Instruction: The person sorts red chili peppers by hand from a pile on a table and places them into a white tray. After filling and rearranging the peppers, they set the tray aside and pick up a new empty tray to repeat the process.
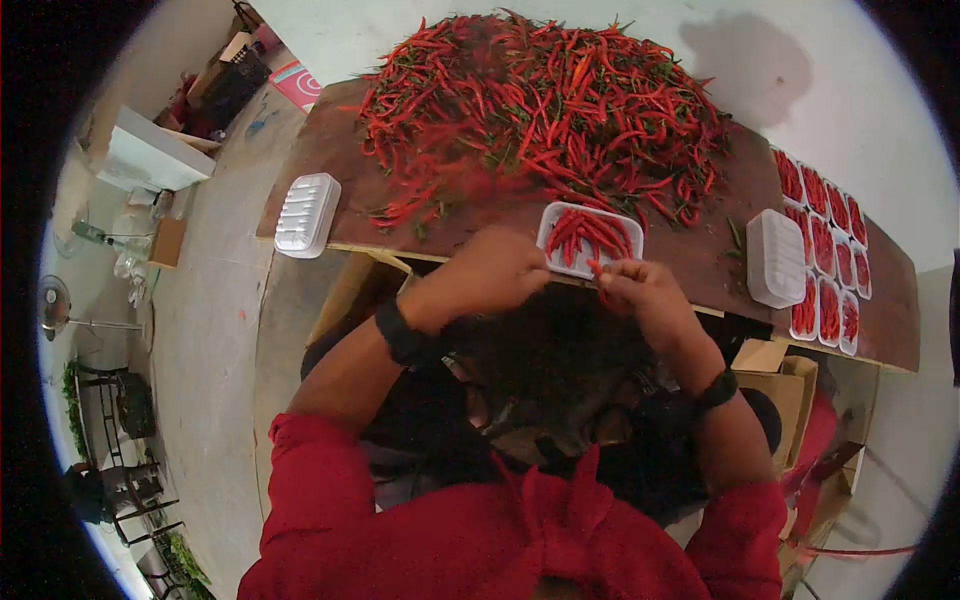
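Note:
A white tray (637,243) sits at the table's front edge, partly filled with red chilies (583,235) lying side by side. At the tray's lower right, my right hand (645,298) pinches a red chili (597,270) between thumb and fingers. My left hand (505,265) is just left of the tray, its fingers drawn together. Whatever lies between them, if anything, is hidden. Behind the tray rises a big heap of red chilies (560,110) with green stems, partly smeared in the picture.
A stack of white trays (308,215) stands on the wooden table (335,140) at left, another white stack (777,260) at right. Beyond it, several chili-filled trays (829,343) stand in rows. Below the table's right side is a cardboard box (795,400). A wall backs the table.

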Tool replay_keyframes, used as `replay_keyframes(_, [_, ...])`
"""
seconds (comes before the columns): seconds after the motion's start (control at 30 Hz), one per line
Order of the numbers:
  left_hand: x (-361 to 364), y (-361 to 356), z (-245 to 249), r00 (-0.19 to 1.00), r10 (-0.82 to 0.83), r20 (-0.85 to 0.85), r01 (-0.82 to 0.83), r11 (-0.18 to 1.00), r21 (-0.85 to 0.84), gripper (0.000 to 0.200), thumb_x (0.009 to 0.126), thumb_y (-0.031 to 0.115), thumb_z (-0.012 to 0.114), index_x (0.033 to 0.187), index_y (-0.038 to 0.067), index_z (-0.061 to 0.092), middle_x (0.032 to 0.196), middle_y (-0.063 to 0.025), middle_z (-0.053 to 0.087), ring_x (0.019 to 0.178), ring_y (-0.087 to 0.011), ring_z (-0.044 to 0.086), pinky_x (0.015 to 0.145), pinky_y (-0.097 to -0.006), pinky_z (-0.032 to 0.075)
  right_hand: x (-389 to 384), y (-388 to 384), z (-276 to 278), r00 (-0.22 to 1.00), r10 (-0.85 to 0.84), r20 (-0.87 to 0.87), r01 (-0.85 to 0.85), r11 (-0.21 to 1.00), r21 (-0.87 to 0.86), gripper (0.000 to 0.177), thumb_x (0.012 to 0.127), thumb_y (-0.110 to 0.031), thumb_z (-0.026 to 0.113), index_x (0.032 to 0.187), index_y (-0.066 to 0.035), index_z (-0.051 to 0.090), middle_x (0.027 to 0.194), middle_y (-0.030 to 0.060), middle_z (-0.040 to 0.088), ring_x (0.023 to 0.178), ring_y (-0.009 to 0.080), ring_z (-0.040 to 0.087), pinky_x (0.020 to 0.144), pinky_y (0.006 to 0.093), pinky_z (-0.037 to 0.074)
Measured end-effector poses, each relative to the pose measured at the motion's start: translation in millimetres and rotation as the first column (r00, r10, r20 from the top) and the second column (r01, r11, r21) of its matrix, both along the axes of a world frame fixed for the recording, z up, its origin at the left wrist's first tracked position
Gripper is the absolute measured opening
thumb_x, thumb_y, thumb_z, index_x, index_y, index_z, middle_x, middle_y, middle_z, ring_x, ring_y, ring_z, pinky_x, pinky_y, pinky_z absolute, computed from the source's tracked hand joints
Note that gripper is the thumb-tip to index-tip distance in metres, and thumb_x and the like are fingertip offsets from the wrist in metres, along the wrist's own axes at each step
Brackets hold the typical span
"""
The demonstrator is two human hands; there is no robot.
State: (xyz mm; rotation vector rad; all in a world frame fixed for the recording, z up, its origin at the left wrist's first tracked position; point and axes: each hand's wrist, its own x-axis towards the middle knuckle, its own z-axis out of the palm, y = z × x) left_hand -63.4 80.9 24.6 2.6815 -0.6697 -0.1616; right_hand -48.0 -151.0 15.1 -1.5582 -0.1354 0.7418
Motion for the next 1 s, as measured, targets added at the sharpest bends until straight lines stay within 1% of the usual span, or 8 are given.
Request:
replay_keyframes(0.03, [-2.1,1.0,1.6,0.994,-0.095,-0.049,0.085,0.981,-0.175,0.022,0.080,0.013,0.057,0.097,0.000,0.062,0.086,-0.0143,0.065,0.070,-0.0294,0.063,0.064,-0.0368,0.051,2.0,-2.2,-2.1,1.000,0.000,-0.002,0.000,1.000,-0.004,0.018,0.085,-0.020,0.058,0.082,-0.003,0.062,0.066,-0.0033,0.053,0.060,0.0078,0.047,0.060,0.0238,0.040])
replay_keyframes(0.07, [-5.3,-2.3,2.1,0.995,-0.092,-0.049,0.081,0.980,-0.179,0.022,0.080,0.013,0.057,0.097,0.000,0.062,0.086,-0.0143,0.065,0.070,-0.0294,0.063,0.064,-0.0368,0.051,4.2,-3.0,-5.8,0.998,0.016,-0.056,-0.013,0.998,0.057,0.017,0.086,-0.021,0.057,0.083,-0.005,0.061,0.067,-0.0037,0.052,0.061,0.0067,0.046,0.060,0.0226,0.038])
replay_keyframes(0.13, [-11.6,-11.1,4.5,0.948,0.115,-0.298,-0.263,0.808,-0.527,0.023,0.085,0.016,0.059,0.100,-0.001,0.062,0.087,-0.0071,0.065,0.073,-0.0165,0.062,0.065,-0.0294,0.050,2.8,0.2,-5.6,0.993,0.046,-0.107,-0.033,0.992,0.120,0.016,0.087,-0.022,0.057,0.085,-0.006,0.059,0.068,-0.0040,0.051,0.062,0.0056,0.045,0.059,0.0214,0.036])
replay_keyframes(0.23, [-15.9,-13.1,10.3,0.906,0.041,-0.421,-0.343,0.654,-0.674,0.022,0.086,0.014,0.060,0.101,-0.001,0.062,0.089,-0.0029,0.064,0.078,-0.0082,0.058,0.066,-0.0257,0.049,-4.1,11.1,1.8,0.983,0.046,-0.175,-0.007,0.975,0.220,0.018,0.087,-0.023,0.057,0.089,-0.006,0.059,0.074,-0.0032,0.052,0.067,0.0058,0.047,0.062,0.0213,0.037])
replay_keyframes(0.3, [-19.7,-10.3,8.1,0.898,0.001,-0.440,-0.335,0.651,-0.681,0.021,0.086,0.013,0.059,0.100,-0.001,0.063,0.089,-0.0029,0.064,0.078,-0.0083,0.058,0.067,-0.0253,0.048,-6.6,14.5,5.7,0.977,0.154,-0.144,-0.128,0.976,0.178,0.017,0.087,-0.024,0.057,0.089,-0.007,0.059,0.077,-0.0035,0.053,0.070,0.0061,0.048,0.064,0.0217,0.038])
replay_keyframes(0.53, [-37.1,1.7,15.9,0.913,0.011,-0.407,-0.304,0.685,-0.662,0.019,0.085,0.014,0.060,0.097,0.001,0.064,0.086,-0.0023,0.064,0.077,-0.0079,0.056,0.068,-0.0245,0.047,-17.5,28.2,10.8,0.975,0.167,-0.147,-0.140,0.973,0.181,0.016,0.087,-0.023,0.058,0.087,-0.006,0.058,0.077,-0.0026,0.055,0.070,0.0065,0.050,0.064,0.0222,0.039])
replay_keyframes(0.63, [-40.7,3.6,13.8,0.935,0.103,-0.340,-0.305,0.726,-0.617,0.019,0.083,0.016,0.062,0.094,0.001,0.065,0.084,-0.0036,0.065,0.077,-0.0088,0.058,0.069,-0.0256,0.047,-20.1,30.7,14.5,0.972,0.231,0.044,-0.231,0.973,0.009,0.016,0.086,-0.021,0.060,0.087,-0.006,0.060,0.077,-0.0023,0.056,0.069,0.0058,0.050,0.064,0.0215,0.039])
replay_keyframes(1.0, [-24.2,-17.1,-1.1,0.975,0.153,-0.160,-0.221,0.661,-0.717,0.017,0.078,0.015,0.065,0.086,0.001,0.067,0.081,-0.0089,0.067,0.075,-0.0143,0.062,0.069,-0.0301,0.048,-32.2,16.4,22.1,0.954,0.023,0.298,0.002,0.996,-0.084,0.022,0.083,-0.020,0.061,0.092,0.001,0.064,0.078,-0.0024,0.059,0.071,0.0042,0.051,0.066,0.0199,0.040])
